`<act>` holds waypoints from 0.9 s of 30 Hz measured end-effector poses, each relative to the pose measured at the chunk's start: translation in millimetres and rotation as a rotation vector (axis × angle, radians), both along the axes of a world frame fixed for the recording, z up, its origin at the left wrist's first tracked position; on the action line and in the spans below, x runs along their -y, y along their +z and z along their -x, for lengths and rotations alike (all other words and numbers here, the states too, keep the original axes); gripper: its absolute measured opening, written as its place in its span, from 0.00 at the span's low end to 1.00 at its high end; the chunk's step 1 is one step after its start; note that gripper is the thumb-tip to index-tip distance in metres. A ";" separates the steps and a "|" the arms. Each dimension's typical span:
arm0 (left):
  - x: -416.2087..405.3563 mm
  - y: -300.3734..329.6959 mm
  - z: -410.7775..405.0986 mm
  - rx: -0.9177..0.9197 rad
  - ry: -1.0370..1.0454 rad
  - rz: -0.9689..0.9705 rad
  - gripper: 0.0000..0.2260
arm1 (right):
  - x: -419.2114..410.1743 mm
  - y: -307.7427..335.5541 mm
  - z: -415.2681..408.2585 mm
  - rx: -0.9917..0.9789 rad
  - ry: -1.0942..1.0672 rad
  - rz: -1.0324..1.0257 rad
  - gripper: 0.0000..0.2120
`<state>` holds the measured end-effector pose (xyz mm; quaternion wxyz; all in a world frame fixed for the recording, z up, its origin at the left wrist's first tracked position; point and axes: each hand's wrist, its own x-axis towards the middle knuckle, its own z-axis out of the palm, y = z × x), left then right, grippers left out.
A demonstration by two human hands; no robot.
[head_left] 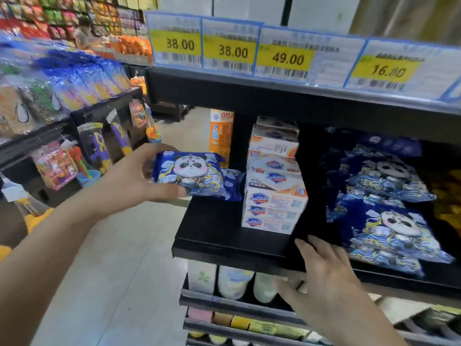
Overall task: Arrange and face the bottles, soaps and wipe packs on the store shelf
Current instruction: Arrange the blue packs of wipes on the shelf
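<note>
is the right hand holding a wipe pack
No, the right hand rests open-fingered on the shelf edge; the left hand grips the panda wipe pack.

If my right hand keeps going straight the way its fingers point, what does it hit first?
Probably the stacked soap boxes: the right hand lies on the black shelf edge, fingers aimed up toward them, though depth is unclear.

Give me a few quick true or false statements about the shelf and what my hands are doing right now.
1. The left hand holds a panda wipe pack. True.
2. The right hand grips a soap box. False: it rests open on the shelf edge.
3. The soap boxes are stacked left of the panda pack piles. True.
4. The price tag above the soaps reads 16.80. False: it reads 49.00.
</note>
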<state>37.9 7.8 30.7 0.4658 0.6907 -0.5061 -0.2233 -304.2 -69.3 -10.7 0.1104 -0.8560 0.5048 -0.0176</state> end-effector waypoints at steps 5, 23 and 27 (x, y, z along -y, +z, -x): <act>53.2 -6.9 -17.1 0.077 -0.048 -0.001 0.35 | -2.2 -2.5 -6.6 -0.028 -0.027 0.054 0.43; 94.4 -24.7 -23.6 0.029 -0.137 -0.123 0.42 | -7.2 -39.1 -10.9 -0.018 -0.118 0.274 0.41; 84.2 -25.0 -20.6 0.002 -0.098 -0.117 0.42 | -5.4 -45.3 -9.4 0.016 -0.106 0.304 0.41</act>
